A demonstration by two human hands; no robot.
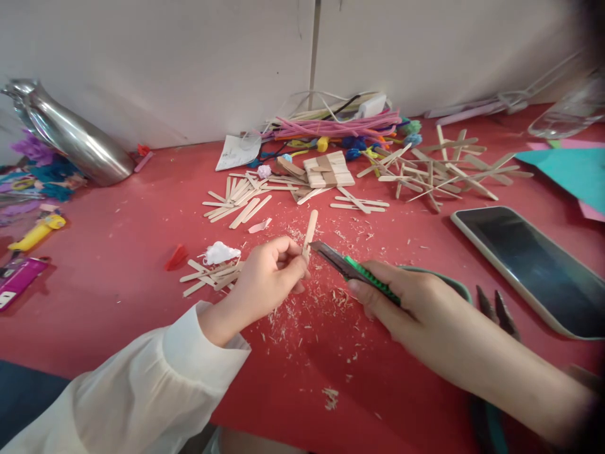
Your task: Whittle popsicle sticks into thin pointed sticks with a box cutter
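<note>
Between the thumb and fingers of my left hand (271, 274) a wooden craft stick (311, 228) is pinched, its rounded end pointing up and away. My right hand (401, 296) is wrapped round a green and black utility knife (362, 271). The knife's dark blade meets the edge of the stick just above my left fingertips. Wood shavings (338, 301) are scattered on the red table below and around both hands. Beside my left wrist lie a small pile of craft sticks (208, 277) and a crumpled white scrap (220, 253).
Loose craft sticks (241, 198), a banded bundle of sticks (331, 169) and joined sticks (449, 167) lie behind. Pink pipe cleaners (335, 126) are near the wall. A phone (534, 265) and pliers (498, 312) lie right; a steel jug (75, 135) stands left.
</note>
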